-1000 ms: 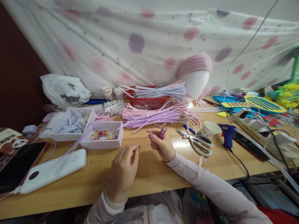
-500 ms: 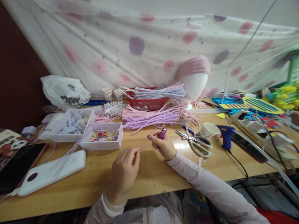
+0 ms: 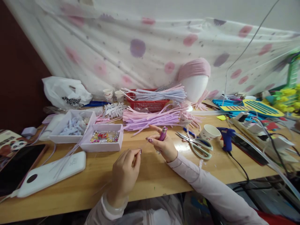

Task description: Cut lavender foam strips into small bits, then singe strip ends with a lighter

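My right hand is closed around a purple lighter with a metal top, held upright over the table. Its index finger stretches forward, away from the thumb. My left hand is to the left and nearer me, thumb and forefinger pinched together. Whatever it pinches is too fine to make out; a faint thin strand seems to run toward the right hand. Scissors with pale handles lie just right of my right hand. Beyond my left hand stands a white box with beads and gems.
Pink and purple fuzzy stems lie in front of a red basket. A paper cup, a blue glue gun and a power strip are at right. A white power bank and a phone lie at left.
The index finger of my right hand has lifted and stretched forward. The lighter is more upright. My left hand stays pinched in nearly the same place.
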Demonstrator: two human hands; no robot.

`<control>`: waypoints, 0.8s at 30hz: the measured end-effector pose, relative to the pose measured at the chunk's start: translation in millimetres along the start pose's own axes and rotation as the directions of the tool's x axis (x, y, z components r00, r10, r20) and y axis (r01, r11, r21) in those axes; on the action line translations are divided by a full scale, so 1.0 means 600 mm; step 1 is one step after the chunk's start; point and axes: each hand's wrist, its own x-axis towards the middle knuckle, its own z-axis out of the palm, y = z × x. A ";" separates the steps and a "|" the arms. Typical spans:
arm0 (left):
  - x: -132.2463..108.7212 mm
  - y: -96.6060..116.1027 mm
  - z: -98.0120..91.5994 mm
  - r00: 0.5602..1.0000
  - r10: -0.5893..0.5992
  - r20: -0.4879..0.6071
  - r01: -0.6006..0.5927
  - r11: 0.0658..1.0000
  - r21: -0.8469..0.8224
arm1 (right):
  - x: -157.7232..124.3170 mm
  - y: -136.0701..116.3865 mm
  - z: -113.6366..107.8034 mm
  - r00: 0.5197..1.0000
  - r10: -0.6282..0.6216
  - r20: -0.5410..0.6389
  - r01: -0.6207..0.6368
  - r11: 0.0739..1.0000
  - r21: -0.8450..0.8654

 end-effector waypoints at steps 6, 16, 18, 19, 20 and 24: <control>0.002 0.003 0.000 1.000 0.006 0.018 -0.006 1.000 -0.012 | -0.002 -0.003 0.005 0.988 -0.121 -0.100 0.111 0.989 -0.097; 0.001 0.006 -0.003 0.998 -0.036 0.051 0.038 0.998 -0.049 | 0.001 -0.009 -0.004 0.993 -0.112 -0.041 0.108 0.989 -0.098; 0.000 0.007 -0.003 0.998 -0.035 0.051 0.037 0.998 -0.050 | 0.001 -0.009 -0.004 0.988 -0.148 -0.051 0.141 0.981 -0.131; 0.000 0.007 -0.004 0.998 -0.033 0.053 0.036 0.998 -0.051 | 0.000 -0.008 -0.004 0.981 -0.183 -0.064 0.172 0.973 -0.151; 0.000 0.007 -0.004 0.998 -0.031 0.060 0.034 0.998 -0.053 | 0.000 -0.007 -0.003 0.971 -0.224 -0.080 0.209 0.964 -0.167; -0.002 0.005 -0.002 0.995 -0.044 0.087 0.050 0.996 -0.072 | -0.003 -0.007 -0.001 0.942 -0.315 -0.114 0.292 0.939 -0.179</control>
